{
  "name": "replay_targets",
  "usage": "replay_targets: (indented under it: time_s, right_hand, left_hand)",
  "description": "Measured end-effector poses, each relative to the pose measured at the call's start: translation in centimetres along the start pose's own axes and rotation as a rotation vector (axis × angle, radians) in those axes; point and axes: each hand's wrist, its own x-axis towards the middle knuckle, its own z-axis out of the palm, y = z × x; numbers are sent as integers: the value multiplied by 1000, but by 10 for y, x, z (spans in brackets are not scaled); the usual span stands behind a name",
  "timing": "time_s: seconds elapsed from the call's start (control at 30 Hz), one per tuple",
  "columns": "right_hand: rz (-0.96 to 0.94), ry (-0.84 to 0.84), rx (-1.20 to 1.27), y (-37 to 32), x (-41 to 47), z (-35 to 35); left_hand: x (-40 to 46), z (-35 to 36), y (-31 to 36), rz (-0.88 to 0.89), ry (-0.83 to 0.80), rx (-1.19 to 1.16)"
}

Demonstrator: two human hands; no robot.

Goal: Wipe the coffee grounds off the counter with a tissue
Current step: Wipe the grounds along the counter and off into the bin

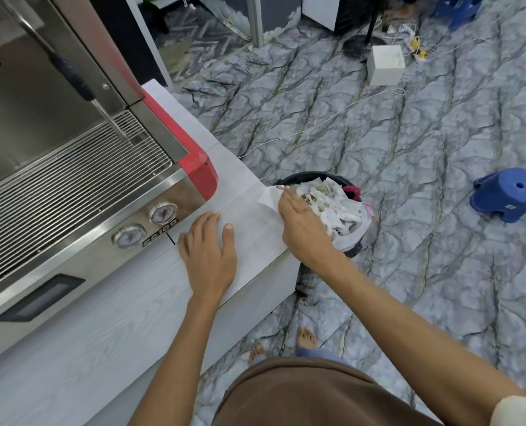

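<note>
My right hand (pixel 303 224) presses a white tissue (pixel 268 198) flat at the right edge of the pale wood-grain counter (pixel 101 330), directly above a bin. Only one corner of the tissue shows past my fingers. My left hand (pixel 207 258) lies flat on the counter with fingers spread, empty, just in front of the espresso machine's gauges. No coffee grounds are visible on the counter surface around the hands.
A steel and red espresso machine (pixel 71 167) fills the counter's left side. A black bin (pixel 332 210) stuffed with used tissues stands on the floor against the counter edge. A blue stool (pixel 507 195), a white box (pixel 385 64) and cables lie on the marble-pattern floor.
</note>
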Motion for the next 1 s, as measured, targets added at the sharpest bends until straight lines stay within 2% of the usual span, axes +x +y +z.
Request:
replay_targets:
  time_s: [0.17,0.37,0.57,1.0]
  right_hand:
    - [-152,1,43,-19,-9,6]
    - [-248,-149,-64,-30,-44,22]
    - [-155,-148,-117,-48,-44,26]
    - [-62,-152,-82,-19,-1,26]
  left_hand:
    - [1,0,0,-12,30,-70]
    - [-6,-3,-4,7,13,-14]
    - [-18,-3,-12,68,-40,229]
    - [-21,-7,-12,60,-77,226]
